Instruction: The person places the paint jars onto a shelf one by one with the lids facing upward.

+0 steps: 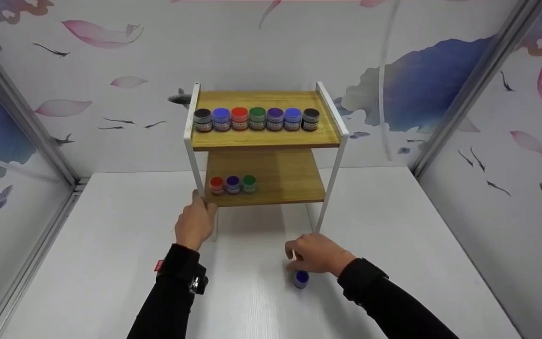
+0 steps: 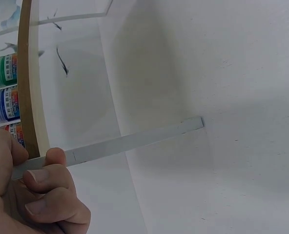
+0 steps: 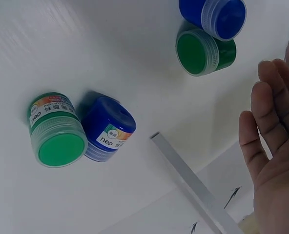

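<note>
While L hand [image 1: 195, 221] grips rack [image 1: 191, 141] (10 jars [image 1: 257, 117]).

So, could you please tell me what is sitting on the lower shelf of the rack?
On the lower shelf stand three small jars at its left end: red, purple, green. The upper shelf hides its back part.

A row of seven small paint jars [image 1: 256, 118] with dark, blue, red, green and purple lids lines the top wooden shelf, three more jars, red, purple and green [image 1: 233, 184], stand at the left of the lower shelf, and pale wallpaper with fish and petals [image 1: 111, 61] encloses the white counter [image 1: 111, 226].
</note>
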The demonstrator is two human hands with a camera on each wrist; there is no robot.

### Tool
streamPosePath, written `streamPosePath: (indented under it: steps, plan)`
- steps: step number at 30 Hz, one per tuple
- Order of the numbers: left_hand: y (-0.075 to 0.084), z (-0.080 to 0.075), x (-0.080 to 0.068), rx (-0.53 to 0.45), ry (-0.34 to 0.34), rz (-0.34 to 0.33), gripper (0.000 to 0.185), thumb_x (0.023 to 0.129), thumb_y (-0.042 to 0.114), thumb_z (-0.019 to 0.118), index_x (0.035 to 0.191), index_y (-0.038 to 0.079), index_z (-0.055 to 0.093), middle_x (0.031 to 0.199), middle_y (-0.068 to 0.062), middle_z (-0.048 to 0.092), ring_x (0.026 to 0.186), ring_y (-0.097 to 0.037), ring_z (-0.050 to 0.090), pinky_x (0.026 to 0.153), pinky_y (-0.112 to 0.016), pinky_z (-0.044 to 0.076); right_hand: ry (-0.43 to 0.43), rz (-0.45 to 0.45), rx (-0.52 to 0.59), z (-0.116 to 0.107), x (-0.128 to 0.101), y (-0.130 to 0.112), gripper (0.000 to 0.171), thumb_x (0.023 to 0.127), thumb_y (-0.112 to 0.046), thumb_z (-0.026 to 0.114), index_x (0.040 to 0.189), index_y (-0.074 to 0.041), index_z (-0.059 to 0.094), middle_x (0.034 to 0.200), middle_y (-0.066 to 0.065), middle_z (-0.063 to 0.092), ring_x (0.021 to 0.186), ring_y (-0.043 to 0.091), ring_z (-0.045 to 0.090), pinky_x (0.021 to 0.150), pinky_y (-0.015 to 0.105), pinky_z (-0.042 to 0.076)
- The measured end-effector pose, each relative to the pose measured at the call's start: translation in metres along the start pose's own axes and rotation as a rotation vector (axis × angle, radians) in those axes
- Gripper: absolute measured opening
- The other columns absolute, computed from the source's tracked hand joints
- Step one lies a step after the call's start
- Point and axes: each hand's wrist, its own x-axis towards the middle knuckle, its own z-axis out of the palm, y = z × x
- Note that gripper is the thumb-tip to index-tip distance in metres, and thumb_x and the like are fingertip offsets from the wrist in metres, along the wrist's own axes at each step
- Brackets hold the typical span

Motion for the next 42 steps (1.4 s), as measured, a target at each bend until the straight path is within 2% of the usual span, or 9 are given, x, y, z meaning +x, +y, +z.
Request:
streamPosePath:
  steps: [4,7,11,16,21,26,31,37,42]
  plan:
    - [-0.001,-0.001,0.0,-0.003,0.013,0.008,0.056,0.098,0.028,0.04,0.141,-0.008,0.036,0.074,-0.005,0.052,0.056,-0.017,0.047,0.045,-0.029,0.034,-0.043,0.008,-0.024,0.004,-0.002,-0.002,0.043,0.075,-0.047,0.08,0.101,-0.017,0.063,0.085,-0.004,0.062,0.067,0.005,0.049,0.061,0.022,0.041]
    - [-0.001,0.0,0.001,-0.008,0.009,0.012,0.058,0.098,0.028,0.039,0.143,-0.009,0.034,0.073,-0.005,0.051,0.056,-0.017,0.046,0.045,-0.029,0.033,-0.084,-0.003,-0.063,0.008,-0.005,-0.003,0.051,0.071,-0.051,0.081,0.108,-0.021,0.063,0.094,-0.005,0.06,0.067,0.006,0.045,0.06,0.022,0.039]
    - [-0.002,0.001,0.001,-0.003,0.011,0.013,0.058,0.098,0.028,0.039,0.143,-0.008,0.033,0.073,-0.005,0.051,0.057,-0.018,0.046,0.046,-0.03,0.033,-0.132,-0.026,-0.136,0.013,-0.008,-0.004,0.051,0.07,-0.052,0.081,0.11,-0.026,0.063,0.101,-0.007,0.06,0.068,0.006,0.046,0.06,0.022,0.041]
    - [-0.002,0.002,0.001,0.003,0.021,0.018,0.062,0.097,0.028,0.038,0.145,-0.011,0.03,0.072,-0.005,0.052,0.057,-0.018,0.047,0.046,-0.03,0.034,-0.177,-0.031,-0.155,0.022,-0.011,-0.002,0.042,0.072,-0.043,0.083,0.106,-0.027,0.065,0.101,-0.007,0.062,0.075,0.007,0.054,0.07,0.026,0.05]
    - [-0.001,0.003,0.0,-0.001,0.015,0.021,0.062,0.097,0.028,0.038,0.146,-0.01,0.029,0.071,-0.005,0.05,0.057,-0.018,0.047,0.046,-0.03,0.034,-0.173,-0.028,-0.077,0.025,-0.014,0.001,0.033,0.074,-0.032,0.085,0.102,-0.024,0.07,0.098,-0.007,0.064,0.082,0.007,0.058,0.078,0.028,0.052]
    - [-0.002,0.002,0.001,0.005,0.017,0.019,0.06,0.097,0.028,0.038,0.145,-0.009,0.031,0.072,-0.005,0.05,0.058,-0.018,0.047,0.046,-0.03,0.034,-0.123,-0.031,0.049,0.023,-0.016,0.004,0.025,0.081,-0.016,0.078,0.105,-0.021,0.074,0.1,-0.006,0.07,0.094,0.008,0.064,0.086,0.029,0.053]
    - [-0.001,0.0,0.002,0.002,0.022,0.015,0.055,0.098,0.028,0.039,0.141,-0.007,0.036,0.074,-0.006,0.051,0.057,-0.018,0.048,0.046,-0.03,0.034,-0.097,-0.035,0.149,0.017,-0.016,0.007,0.027,0.083,-0.003,0.073,0.107,-0.017,0.075,0.104,-0.004,0.072,0.101,0.011,0.065,0.09,0.031,0.053]
    - [-0.001,0.001,0.001,0.001,0.008,0.004,0.055,0.098,0.028,0.039,0.141,-0.006,0.036,0.075,-0.006,0.053,0.057,-0.018,0.047,0.046,-0.029,0.034,-0.096,-0.005,0.178,0.017,-0.016,0.008,0.032,0.084,-0.001,0.071,0.112,-0.016,0.072,0.108,-0.002,0.07,0.105,0.013,0.063,0.092,0.033,0.052]
    - [-0.001,0.001,0.001,0.014,0.0,-0.001,0.061,0.098,0.029,0.038,0.146,-0.008,0.03,0.077,-0.008,0.056,0.059,-0.019,0.049,0.048,-0.03,0.035,-0.099,-0.004,0.195,0.018,-0.016,0.006,0.033,0.085,0.0,0.069,0.114,-0.017,0.07,0.11,-0.001,0.068,0.106,0.013,0.061,0.093,0.034,0.051]
